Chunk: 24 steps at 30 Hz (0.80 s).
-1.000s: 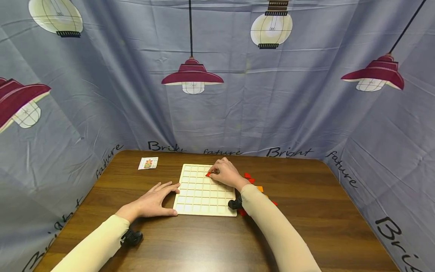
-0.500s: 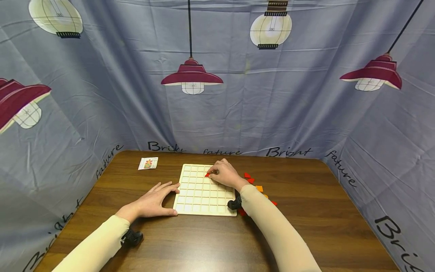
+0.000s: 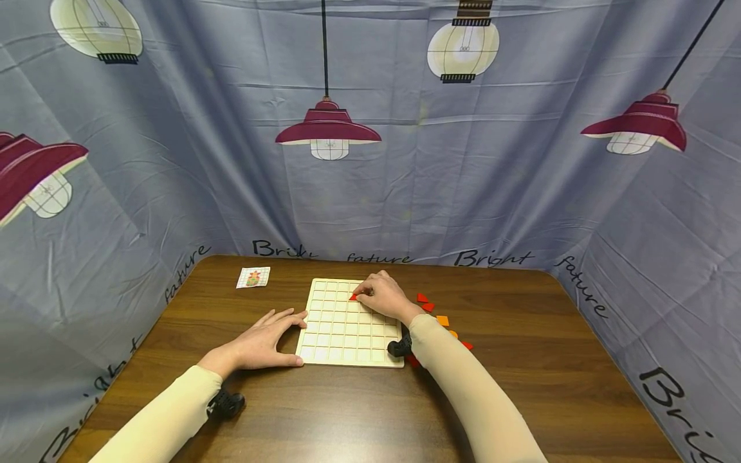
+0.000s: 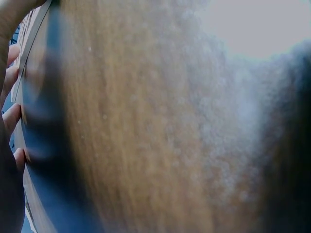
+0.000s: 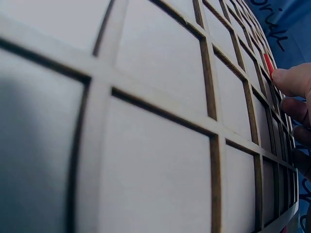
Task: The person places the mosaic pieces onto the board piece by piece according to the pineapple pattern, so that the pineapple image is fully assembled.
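Observation:
A pale wooden grid board (image 3: 332, 335) lies flat on the brown table, divided into many shallow square cells. My right hand (image 3: 384, 298) is over the upper middle of the board and pinches a small red triangular tile (image 3: 353, 298) between thumb and fingers. In the right wrist view the red tile (image 5: 268, 64) shows edge-on at the thumb tip, by the far cells; whether it is seated in one cannot be told. At the board's left edge rests my left hand (image 3: 259, 342), fingers spread and thumb at the near corner, holding no tile.
Right of the board lie loose tiles, partly hidden by my right forearm: red tiles (image 3: 428, 307), an orange square tile (image 3: 442, 320) and an orange rounded tile (image 3: 453, 334). A small card with a flower picture (image 3: 253, 277) lies at the back left. Grey-blue cloth (image 3: 463, 193) surrounds the table.
Both hands stay almost where they were. The red tile has turned or settled very slightly in the right fingers.

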Tool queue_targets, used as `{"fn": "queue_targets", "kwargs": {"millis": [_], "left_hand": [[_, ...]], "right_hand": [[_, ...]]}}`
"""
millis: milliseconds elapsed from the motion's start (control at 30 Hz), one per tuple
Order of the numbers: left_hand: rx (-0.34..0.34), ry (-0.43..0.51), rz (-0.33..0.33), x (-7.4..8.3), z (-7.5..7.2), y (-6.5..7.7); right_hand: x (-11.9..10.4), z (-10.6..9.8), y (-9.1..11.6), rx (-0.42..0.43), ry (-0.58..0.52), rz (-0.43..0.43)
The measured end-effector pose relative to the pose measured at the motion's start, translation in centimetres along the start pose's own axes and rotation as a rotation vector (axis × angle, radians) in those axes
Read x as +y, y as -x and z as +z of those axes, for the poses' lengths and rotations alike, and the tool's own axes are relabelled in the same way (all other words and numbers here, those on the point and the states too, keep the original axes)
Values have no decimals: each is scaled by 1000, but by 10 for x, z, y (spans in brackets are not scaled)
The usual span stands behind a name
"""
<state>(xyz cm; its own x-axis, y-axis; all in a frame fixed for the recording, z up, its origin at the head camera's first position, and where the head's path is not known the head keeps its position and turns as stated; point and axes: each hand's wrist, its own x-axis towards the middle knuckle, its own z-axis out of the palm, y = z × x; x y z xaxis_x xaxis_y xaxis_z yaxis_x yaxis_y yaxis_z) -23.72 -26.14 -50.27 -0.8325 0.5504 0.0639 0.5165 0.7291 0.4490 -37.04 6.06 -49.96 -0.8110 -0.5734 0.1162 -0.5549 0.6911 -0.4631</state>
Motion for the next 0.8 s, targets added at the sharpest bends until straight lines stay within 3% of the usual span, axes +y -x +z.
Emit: {"fn": "queue_targets", "kwargs": {"millis": [433,667,800], "left_hand": [[-7,-9,-4,1,1,0],[-7,-5,-4,2,2,-1],[-16,2,-20,2,0,0]], "right_hand": [[4,-2,3,29,-33,2],[13,-23,17,45,-127,20],[23,-41,28,83,-126,27]]}}
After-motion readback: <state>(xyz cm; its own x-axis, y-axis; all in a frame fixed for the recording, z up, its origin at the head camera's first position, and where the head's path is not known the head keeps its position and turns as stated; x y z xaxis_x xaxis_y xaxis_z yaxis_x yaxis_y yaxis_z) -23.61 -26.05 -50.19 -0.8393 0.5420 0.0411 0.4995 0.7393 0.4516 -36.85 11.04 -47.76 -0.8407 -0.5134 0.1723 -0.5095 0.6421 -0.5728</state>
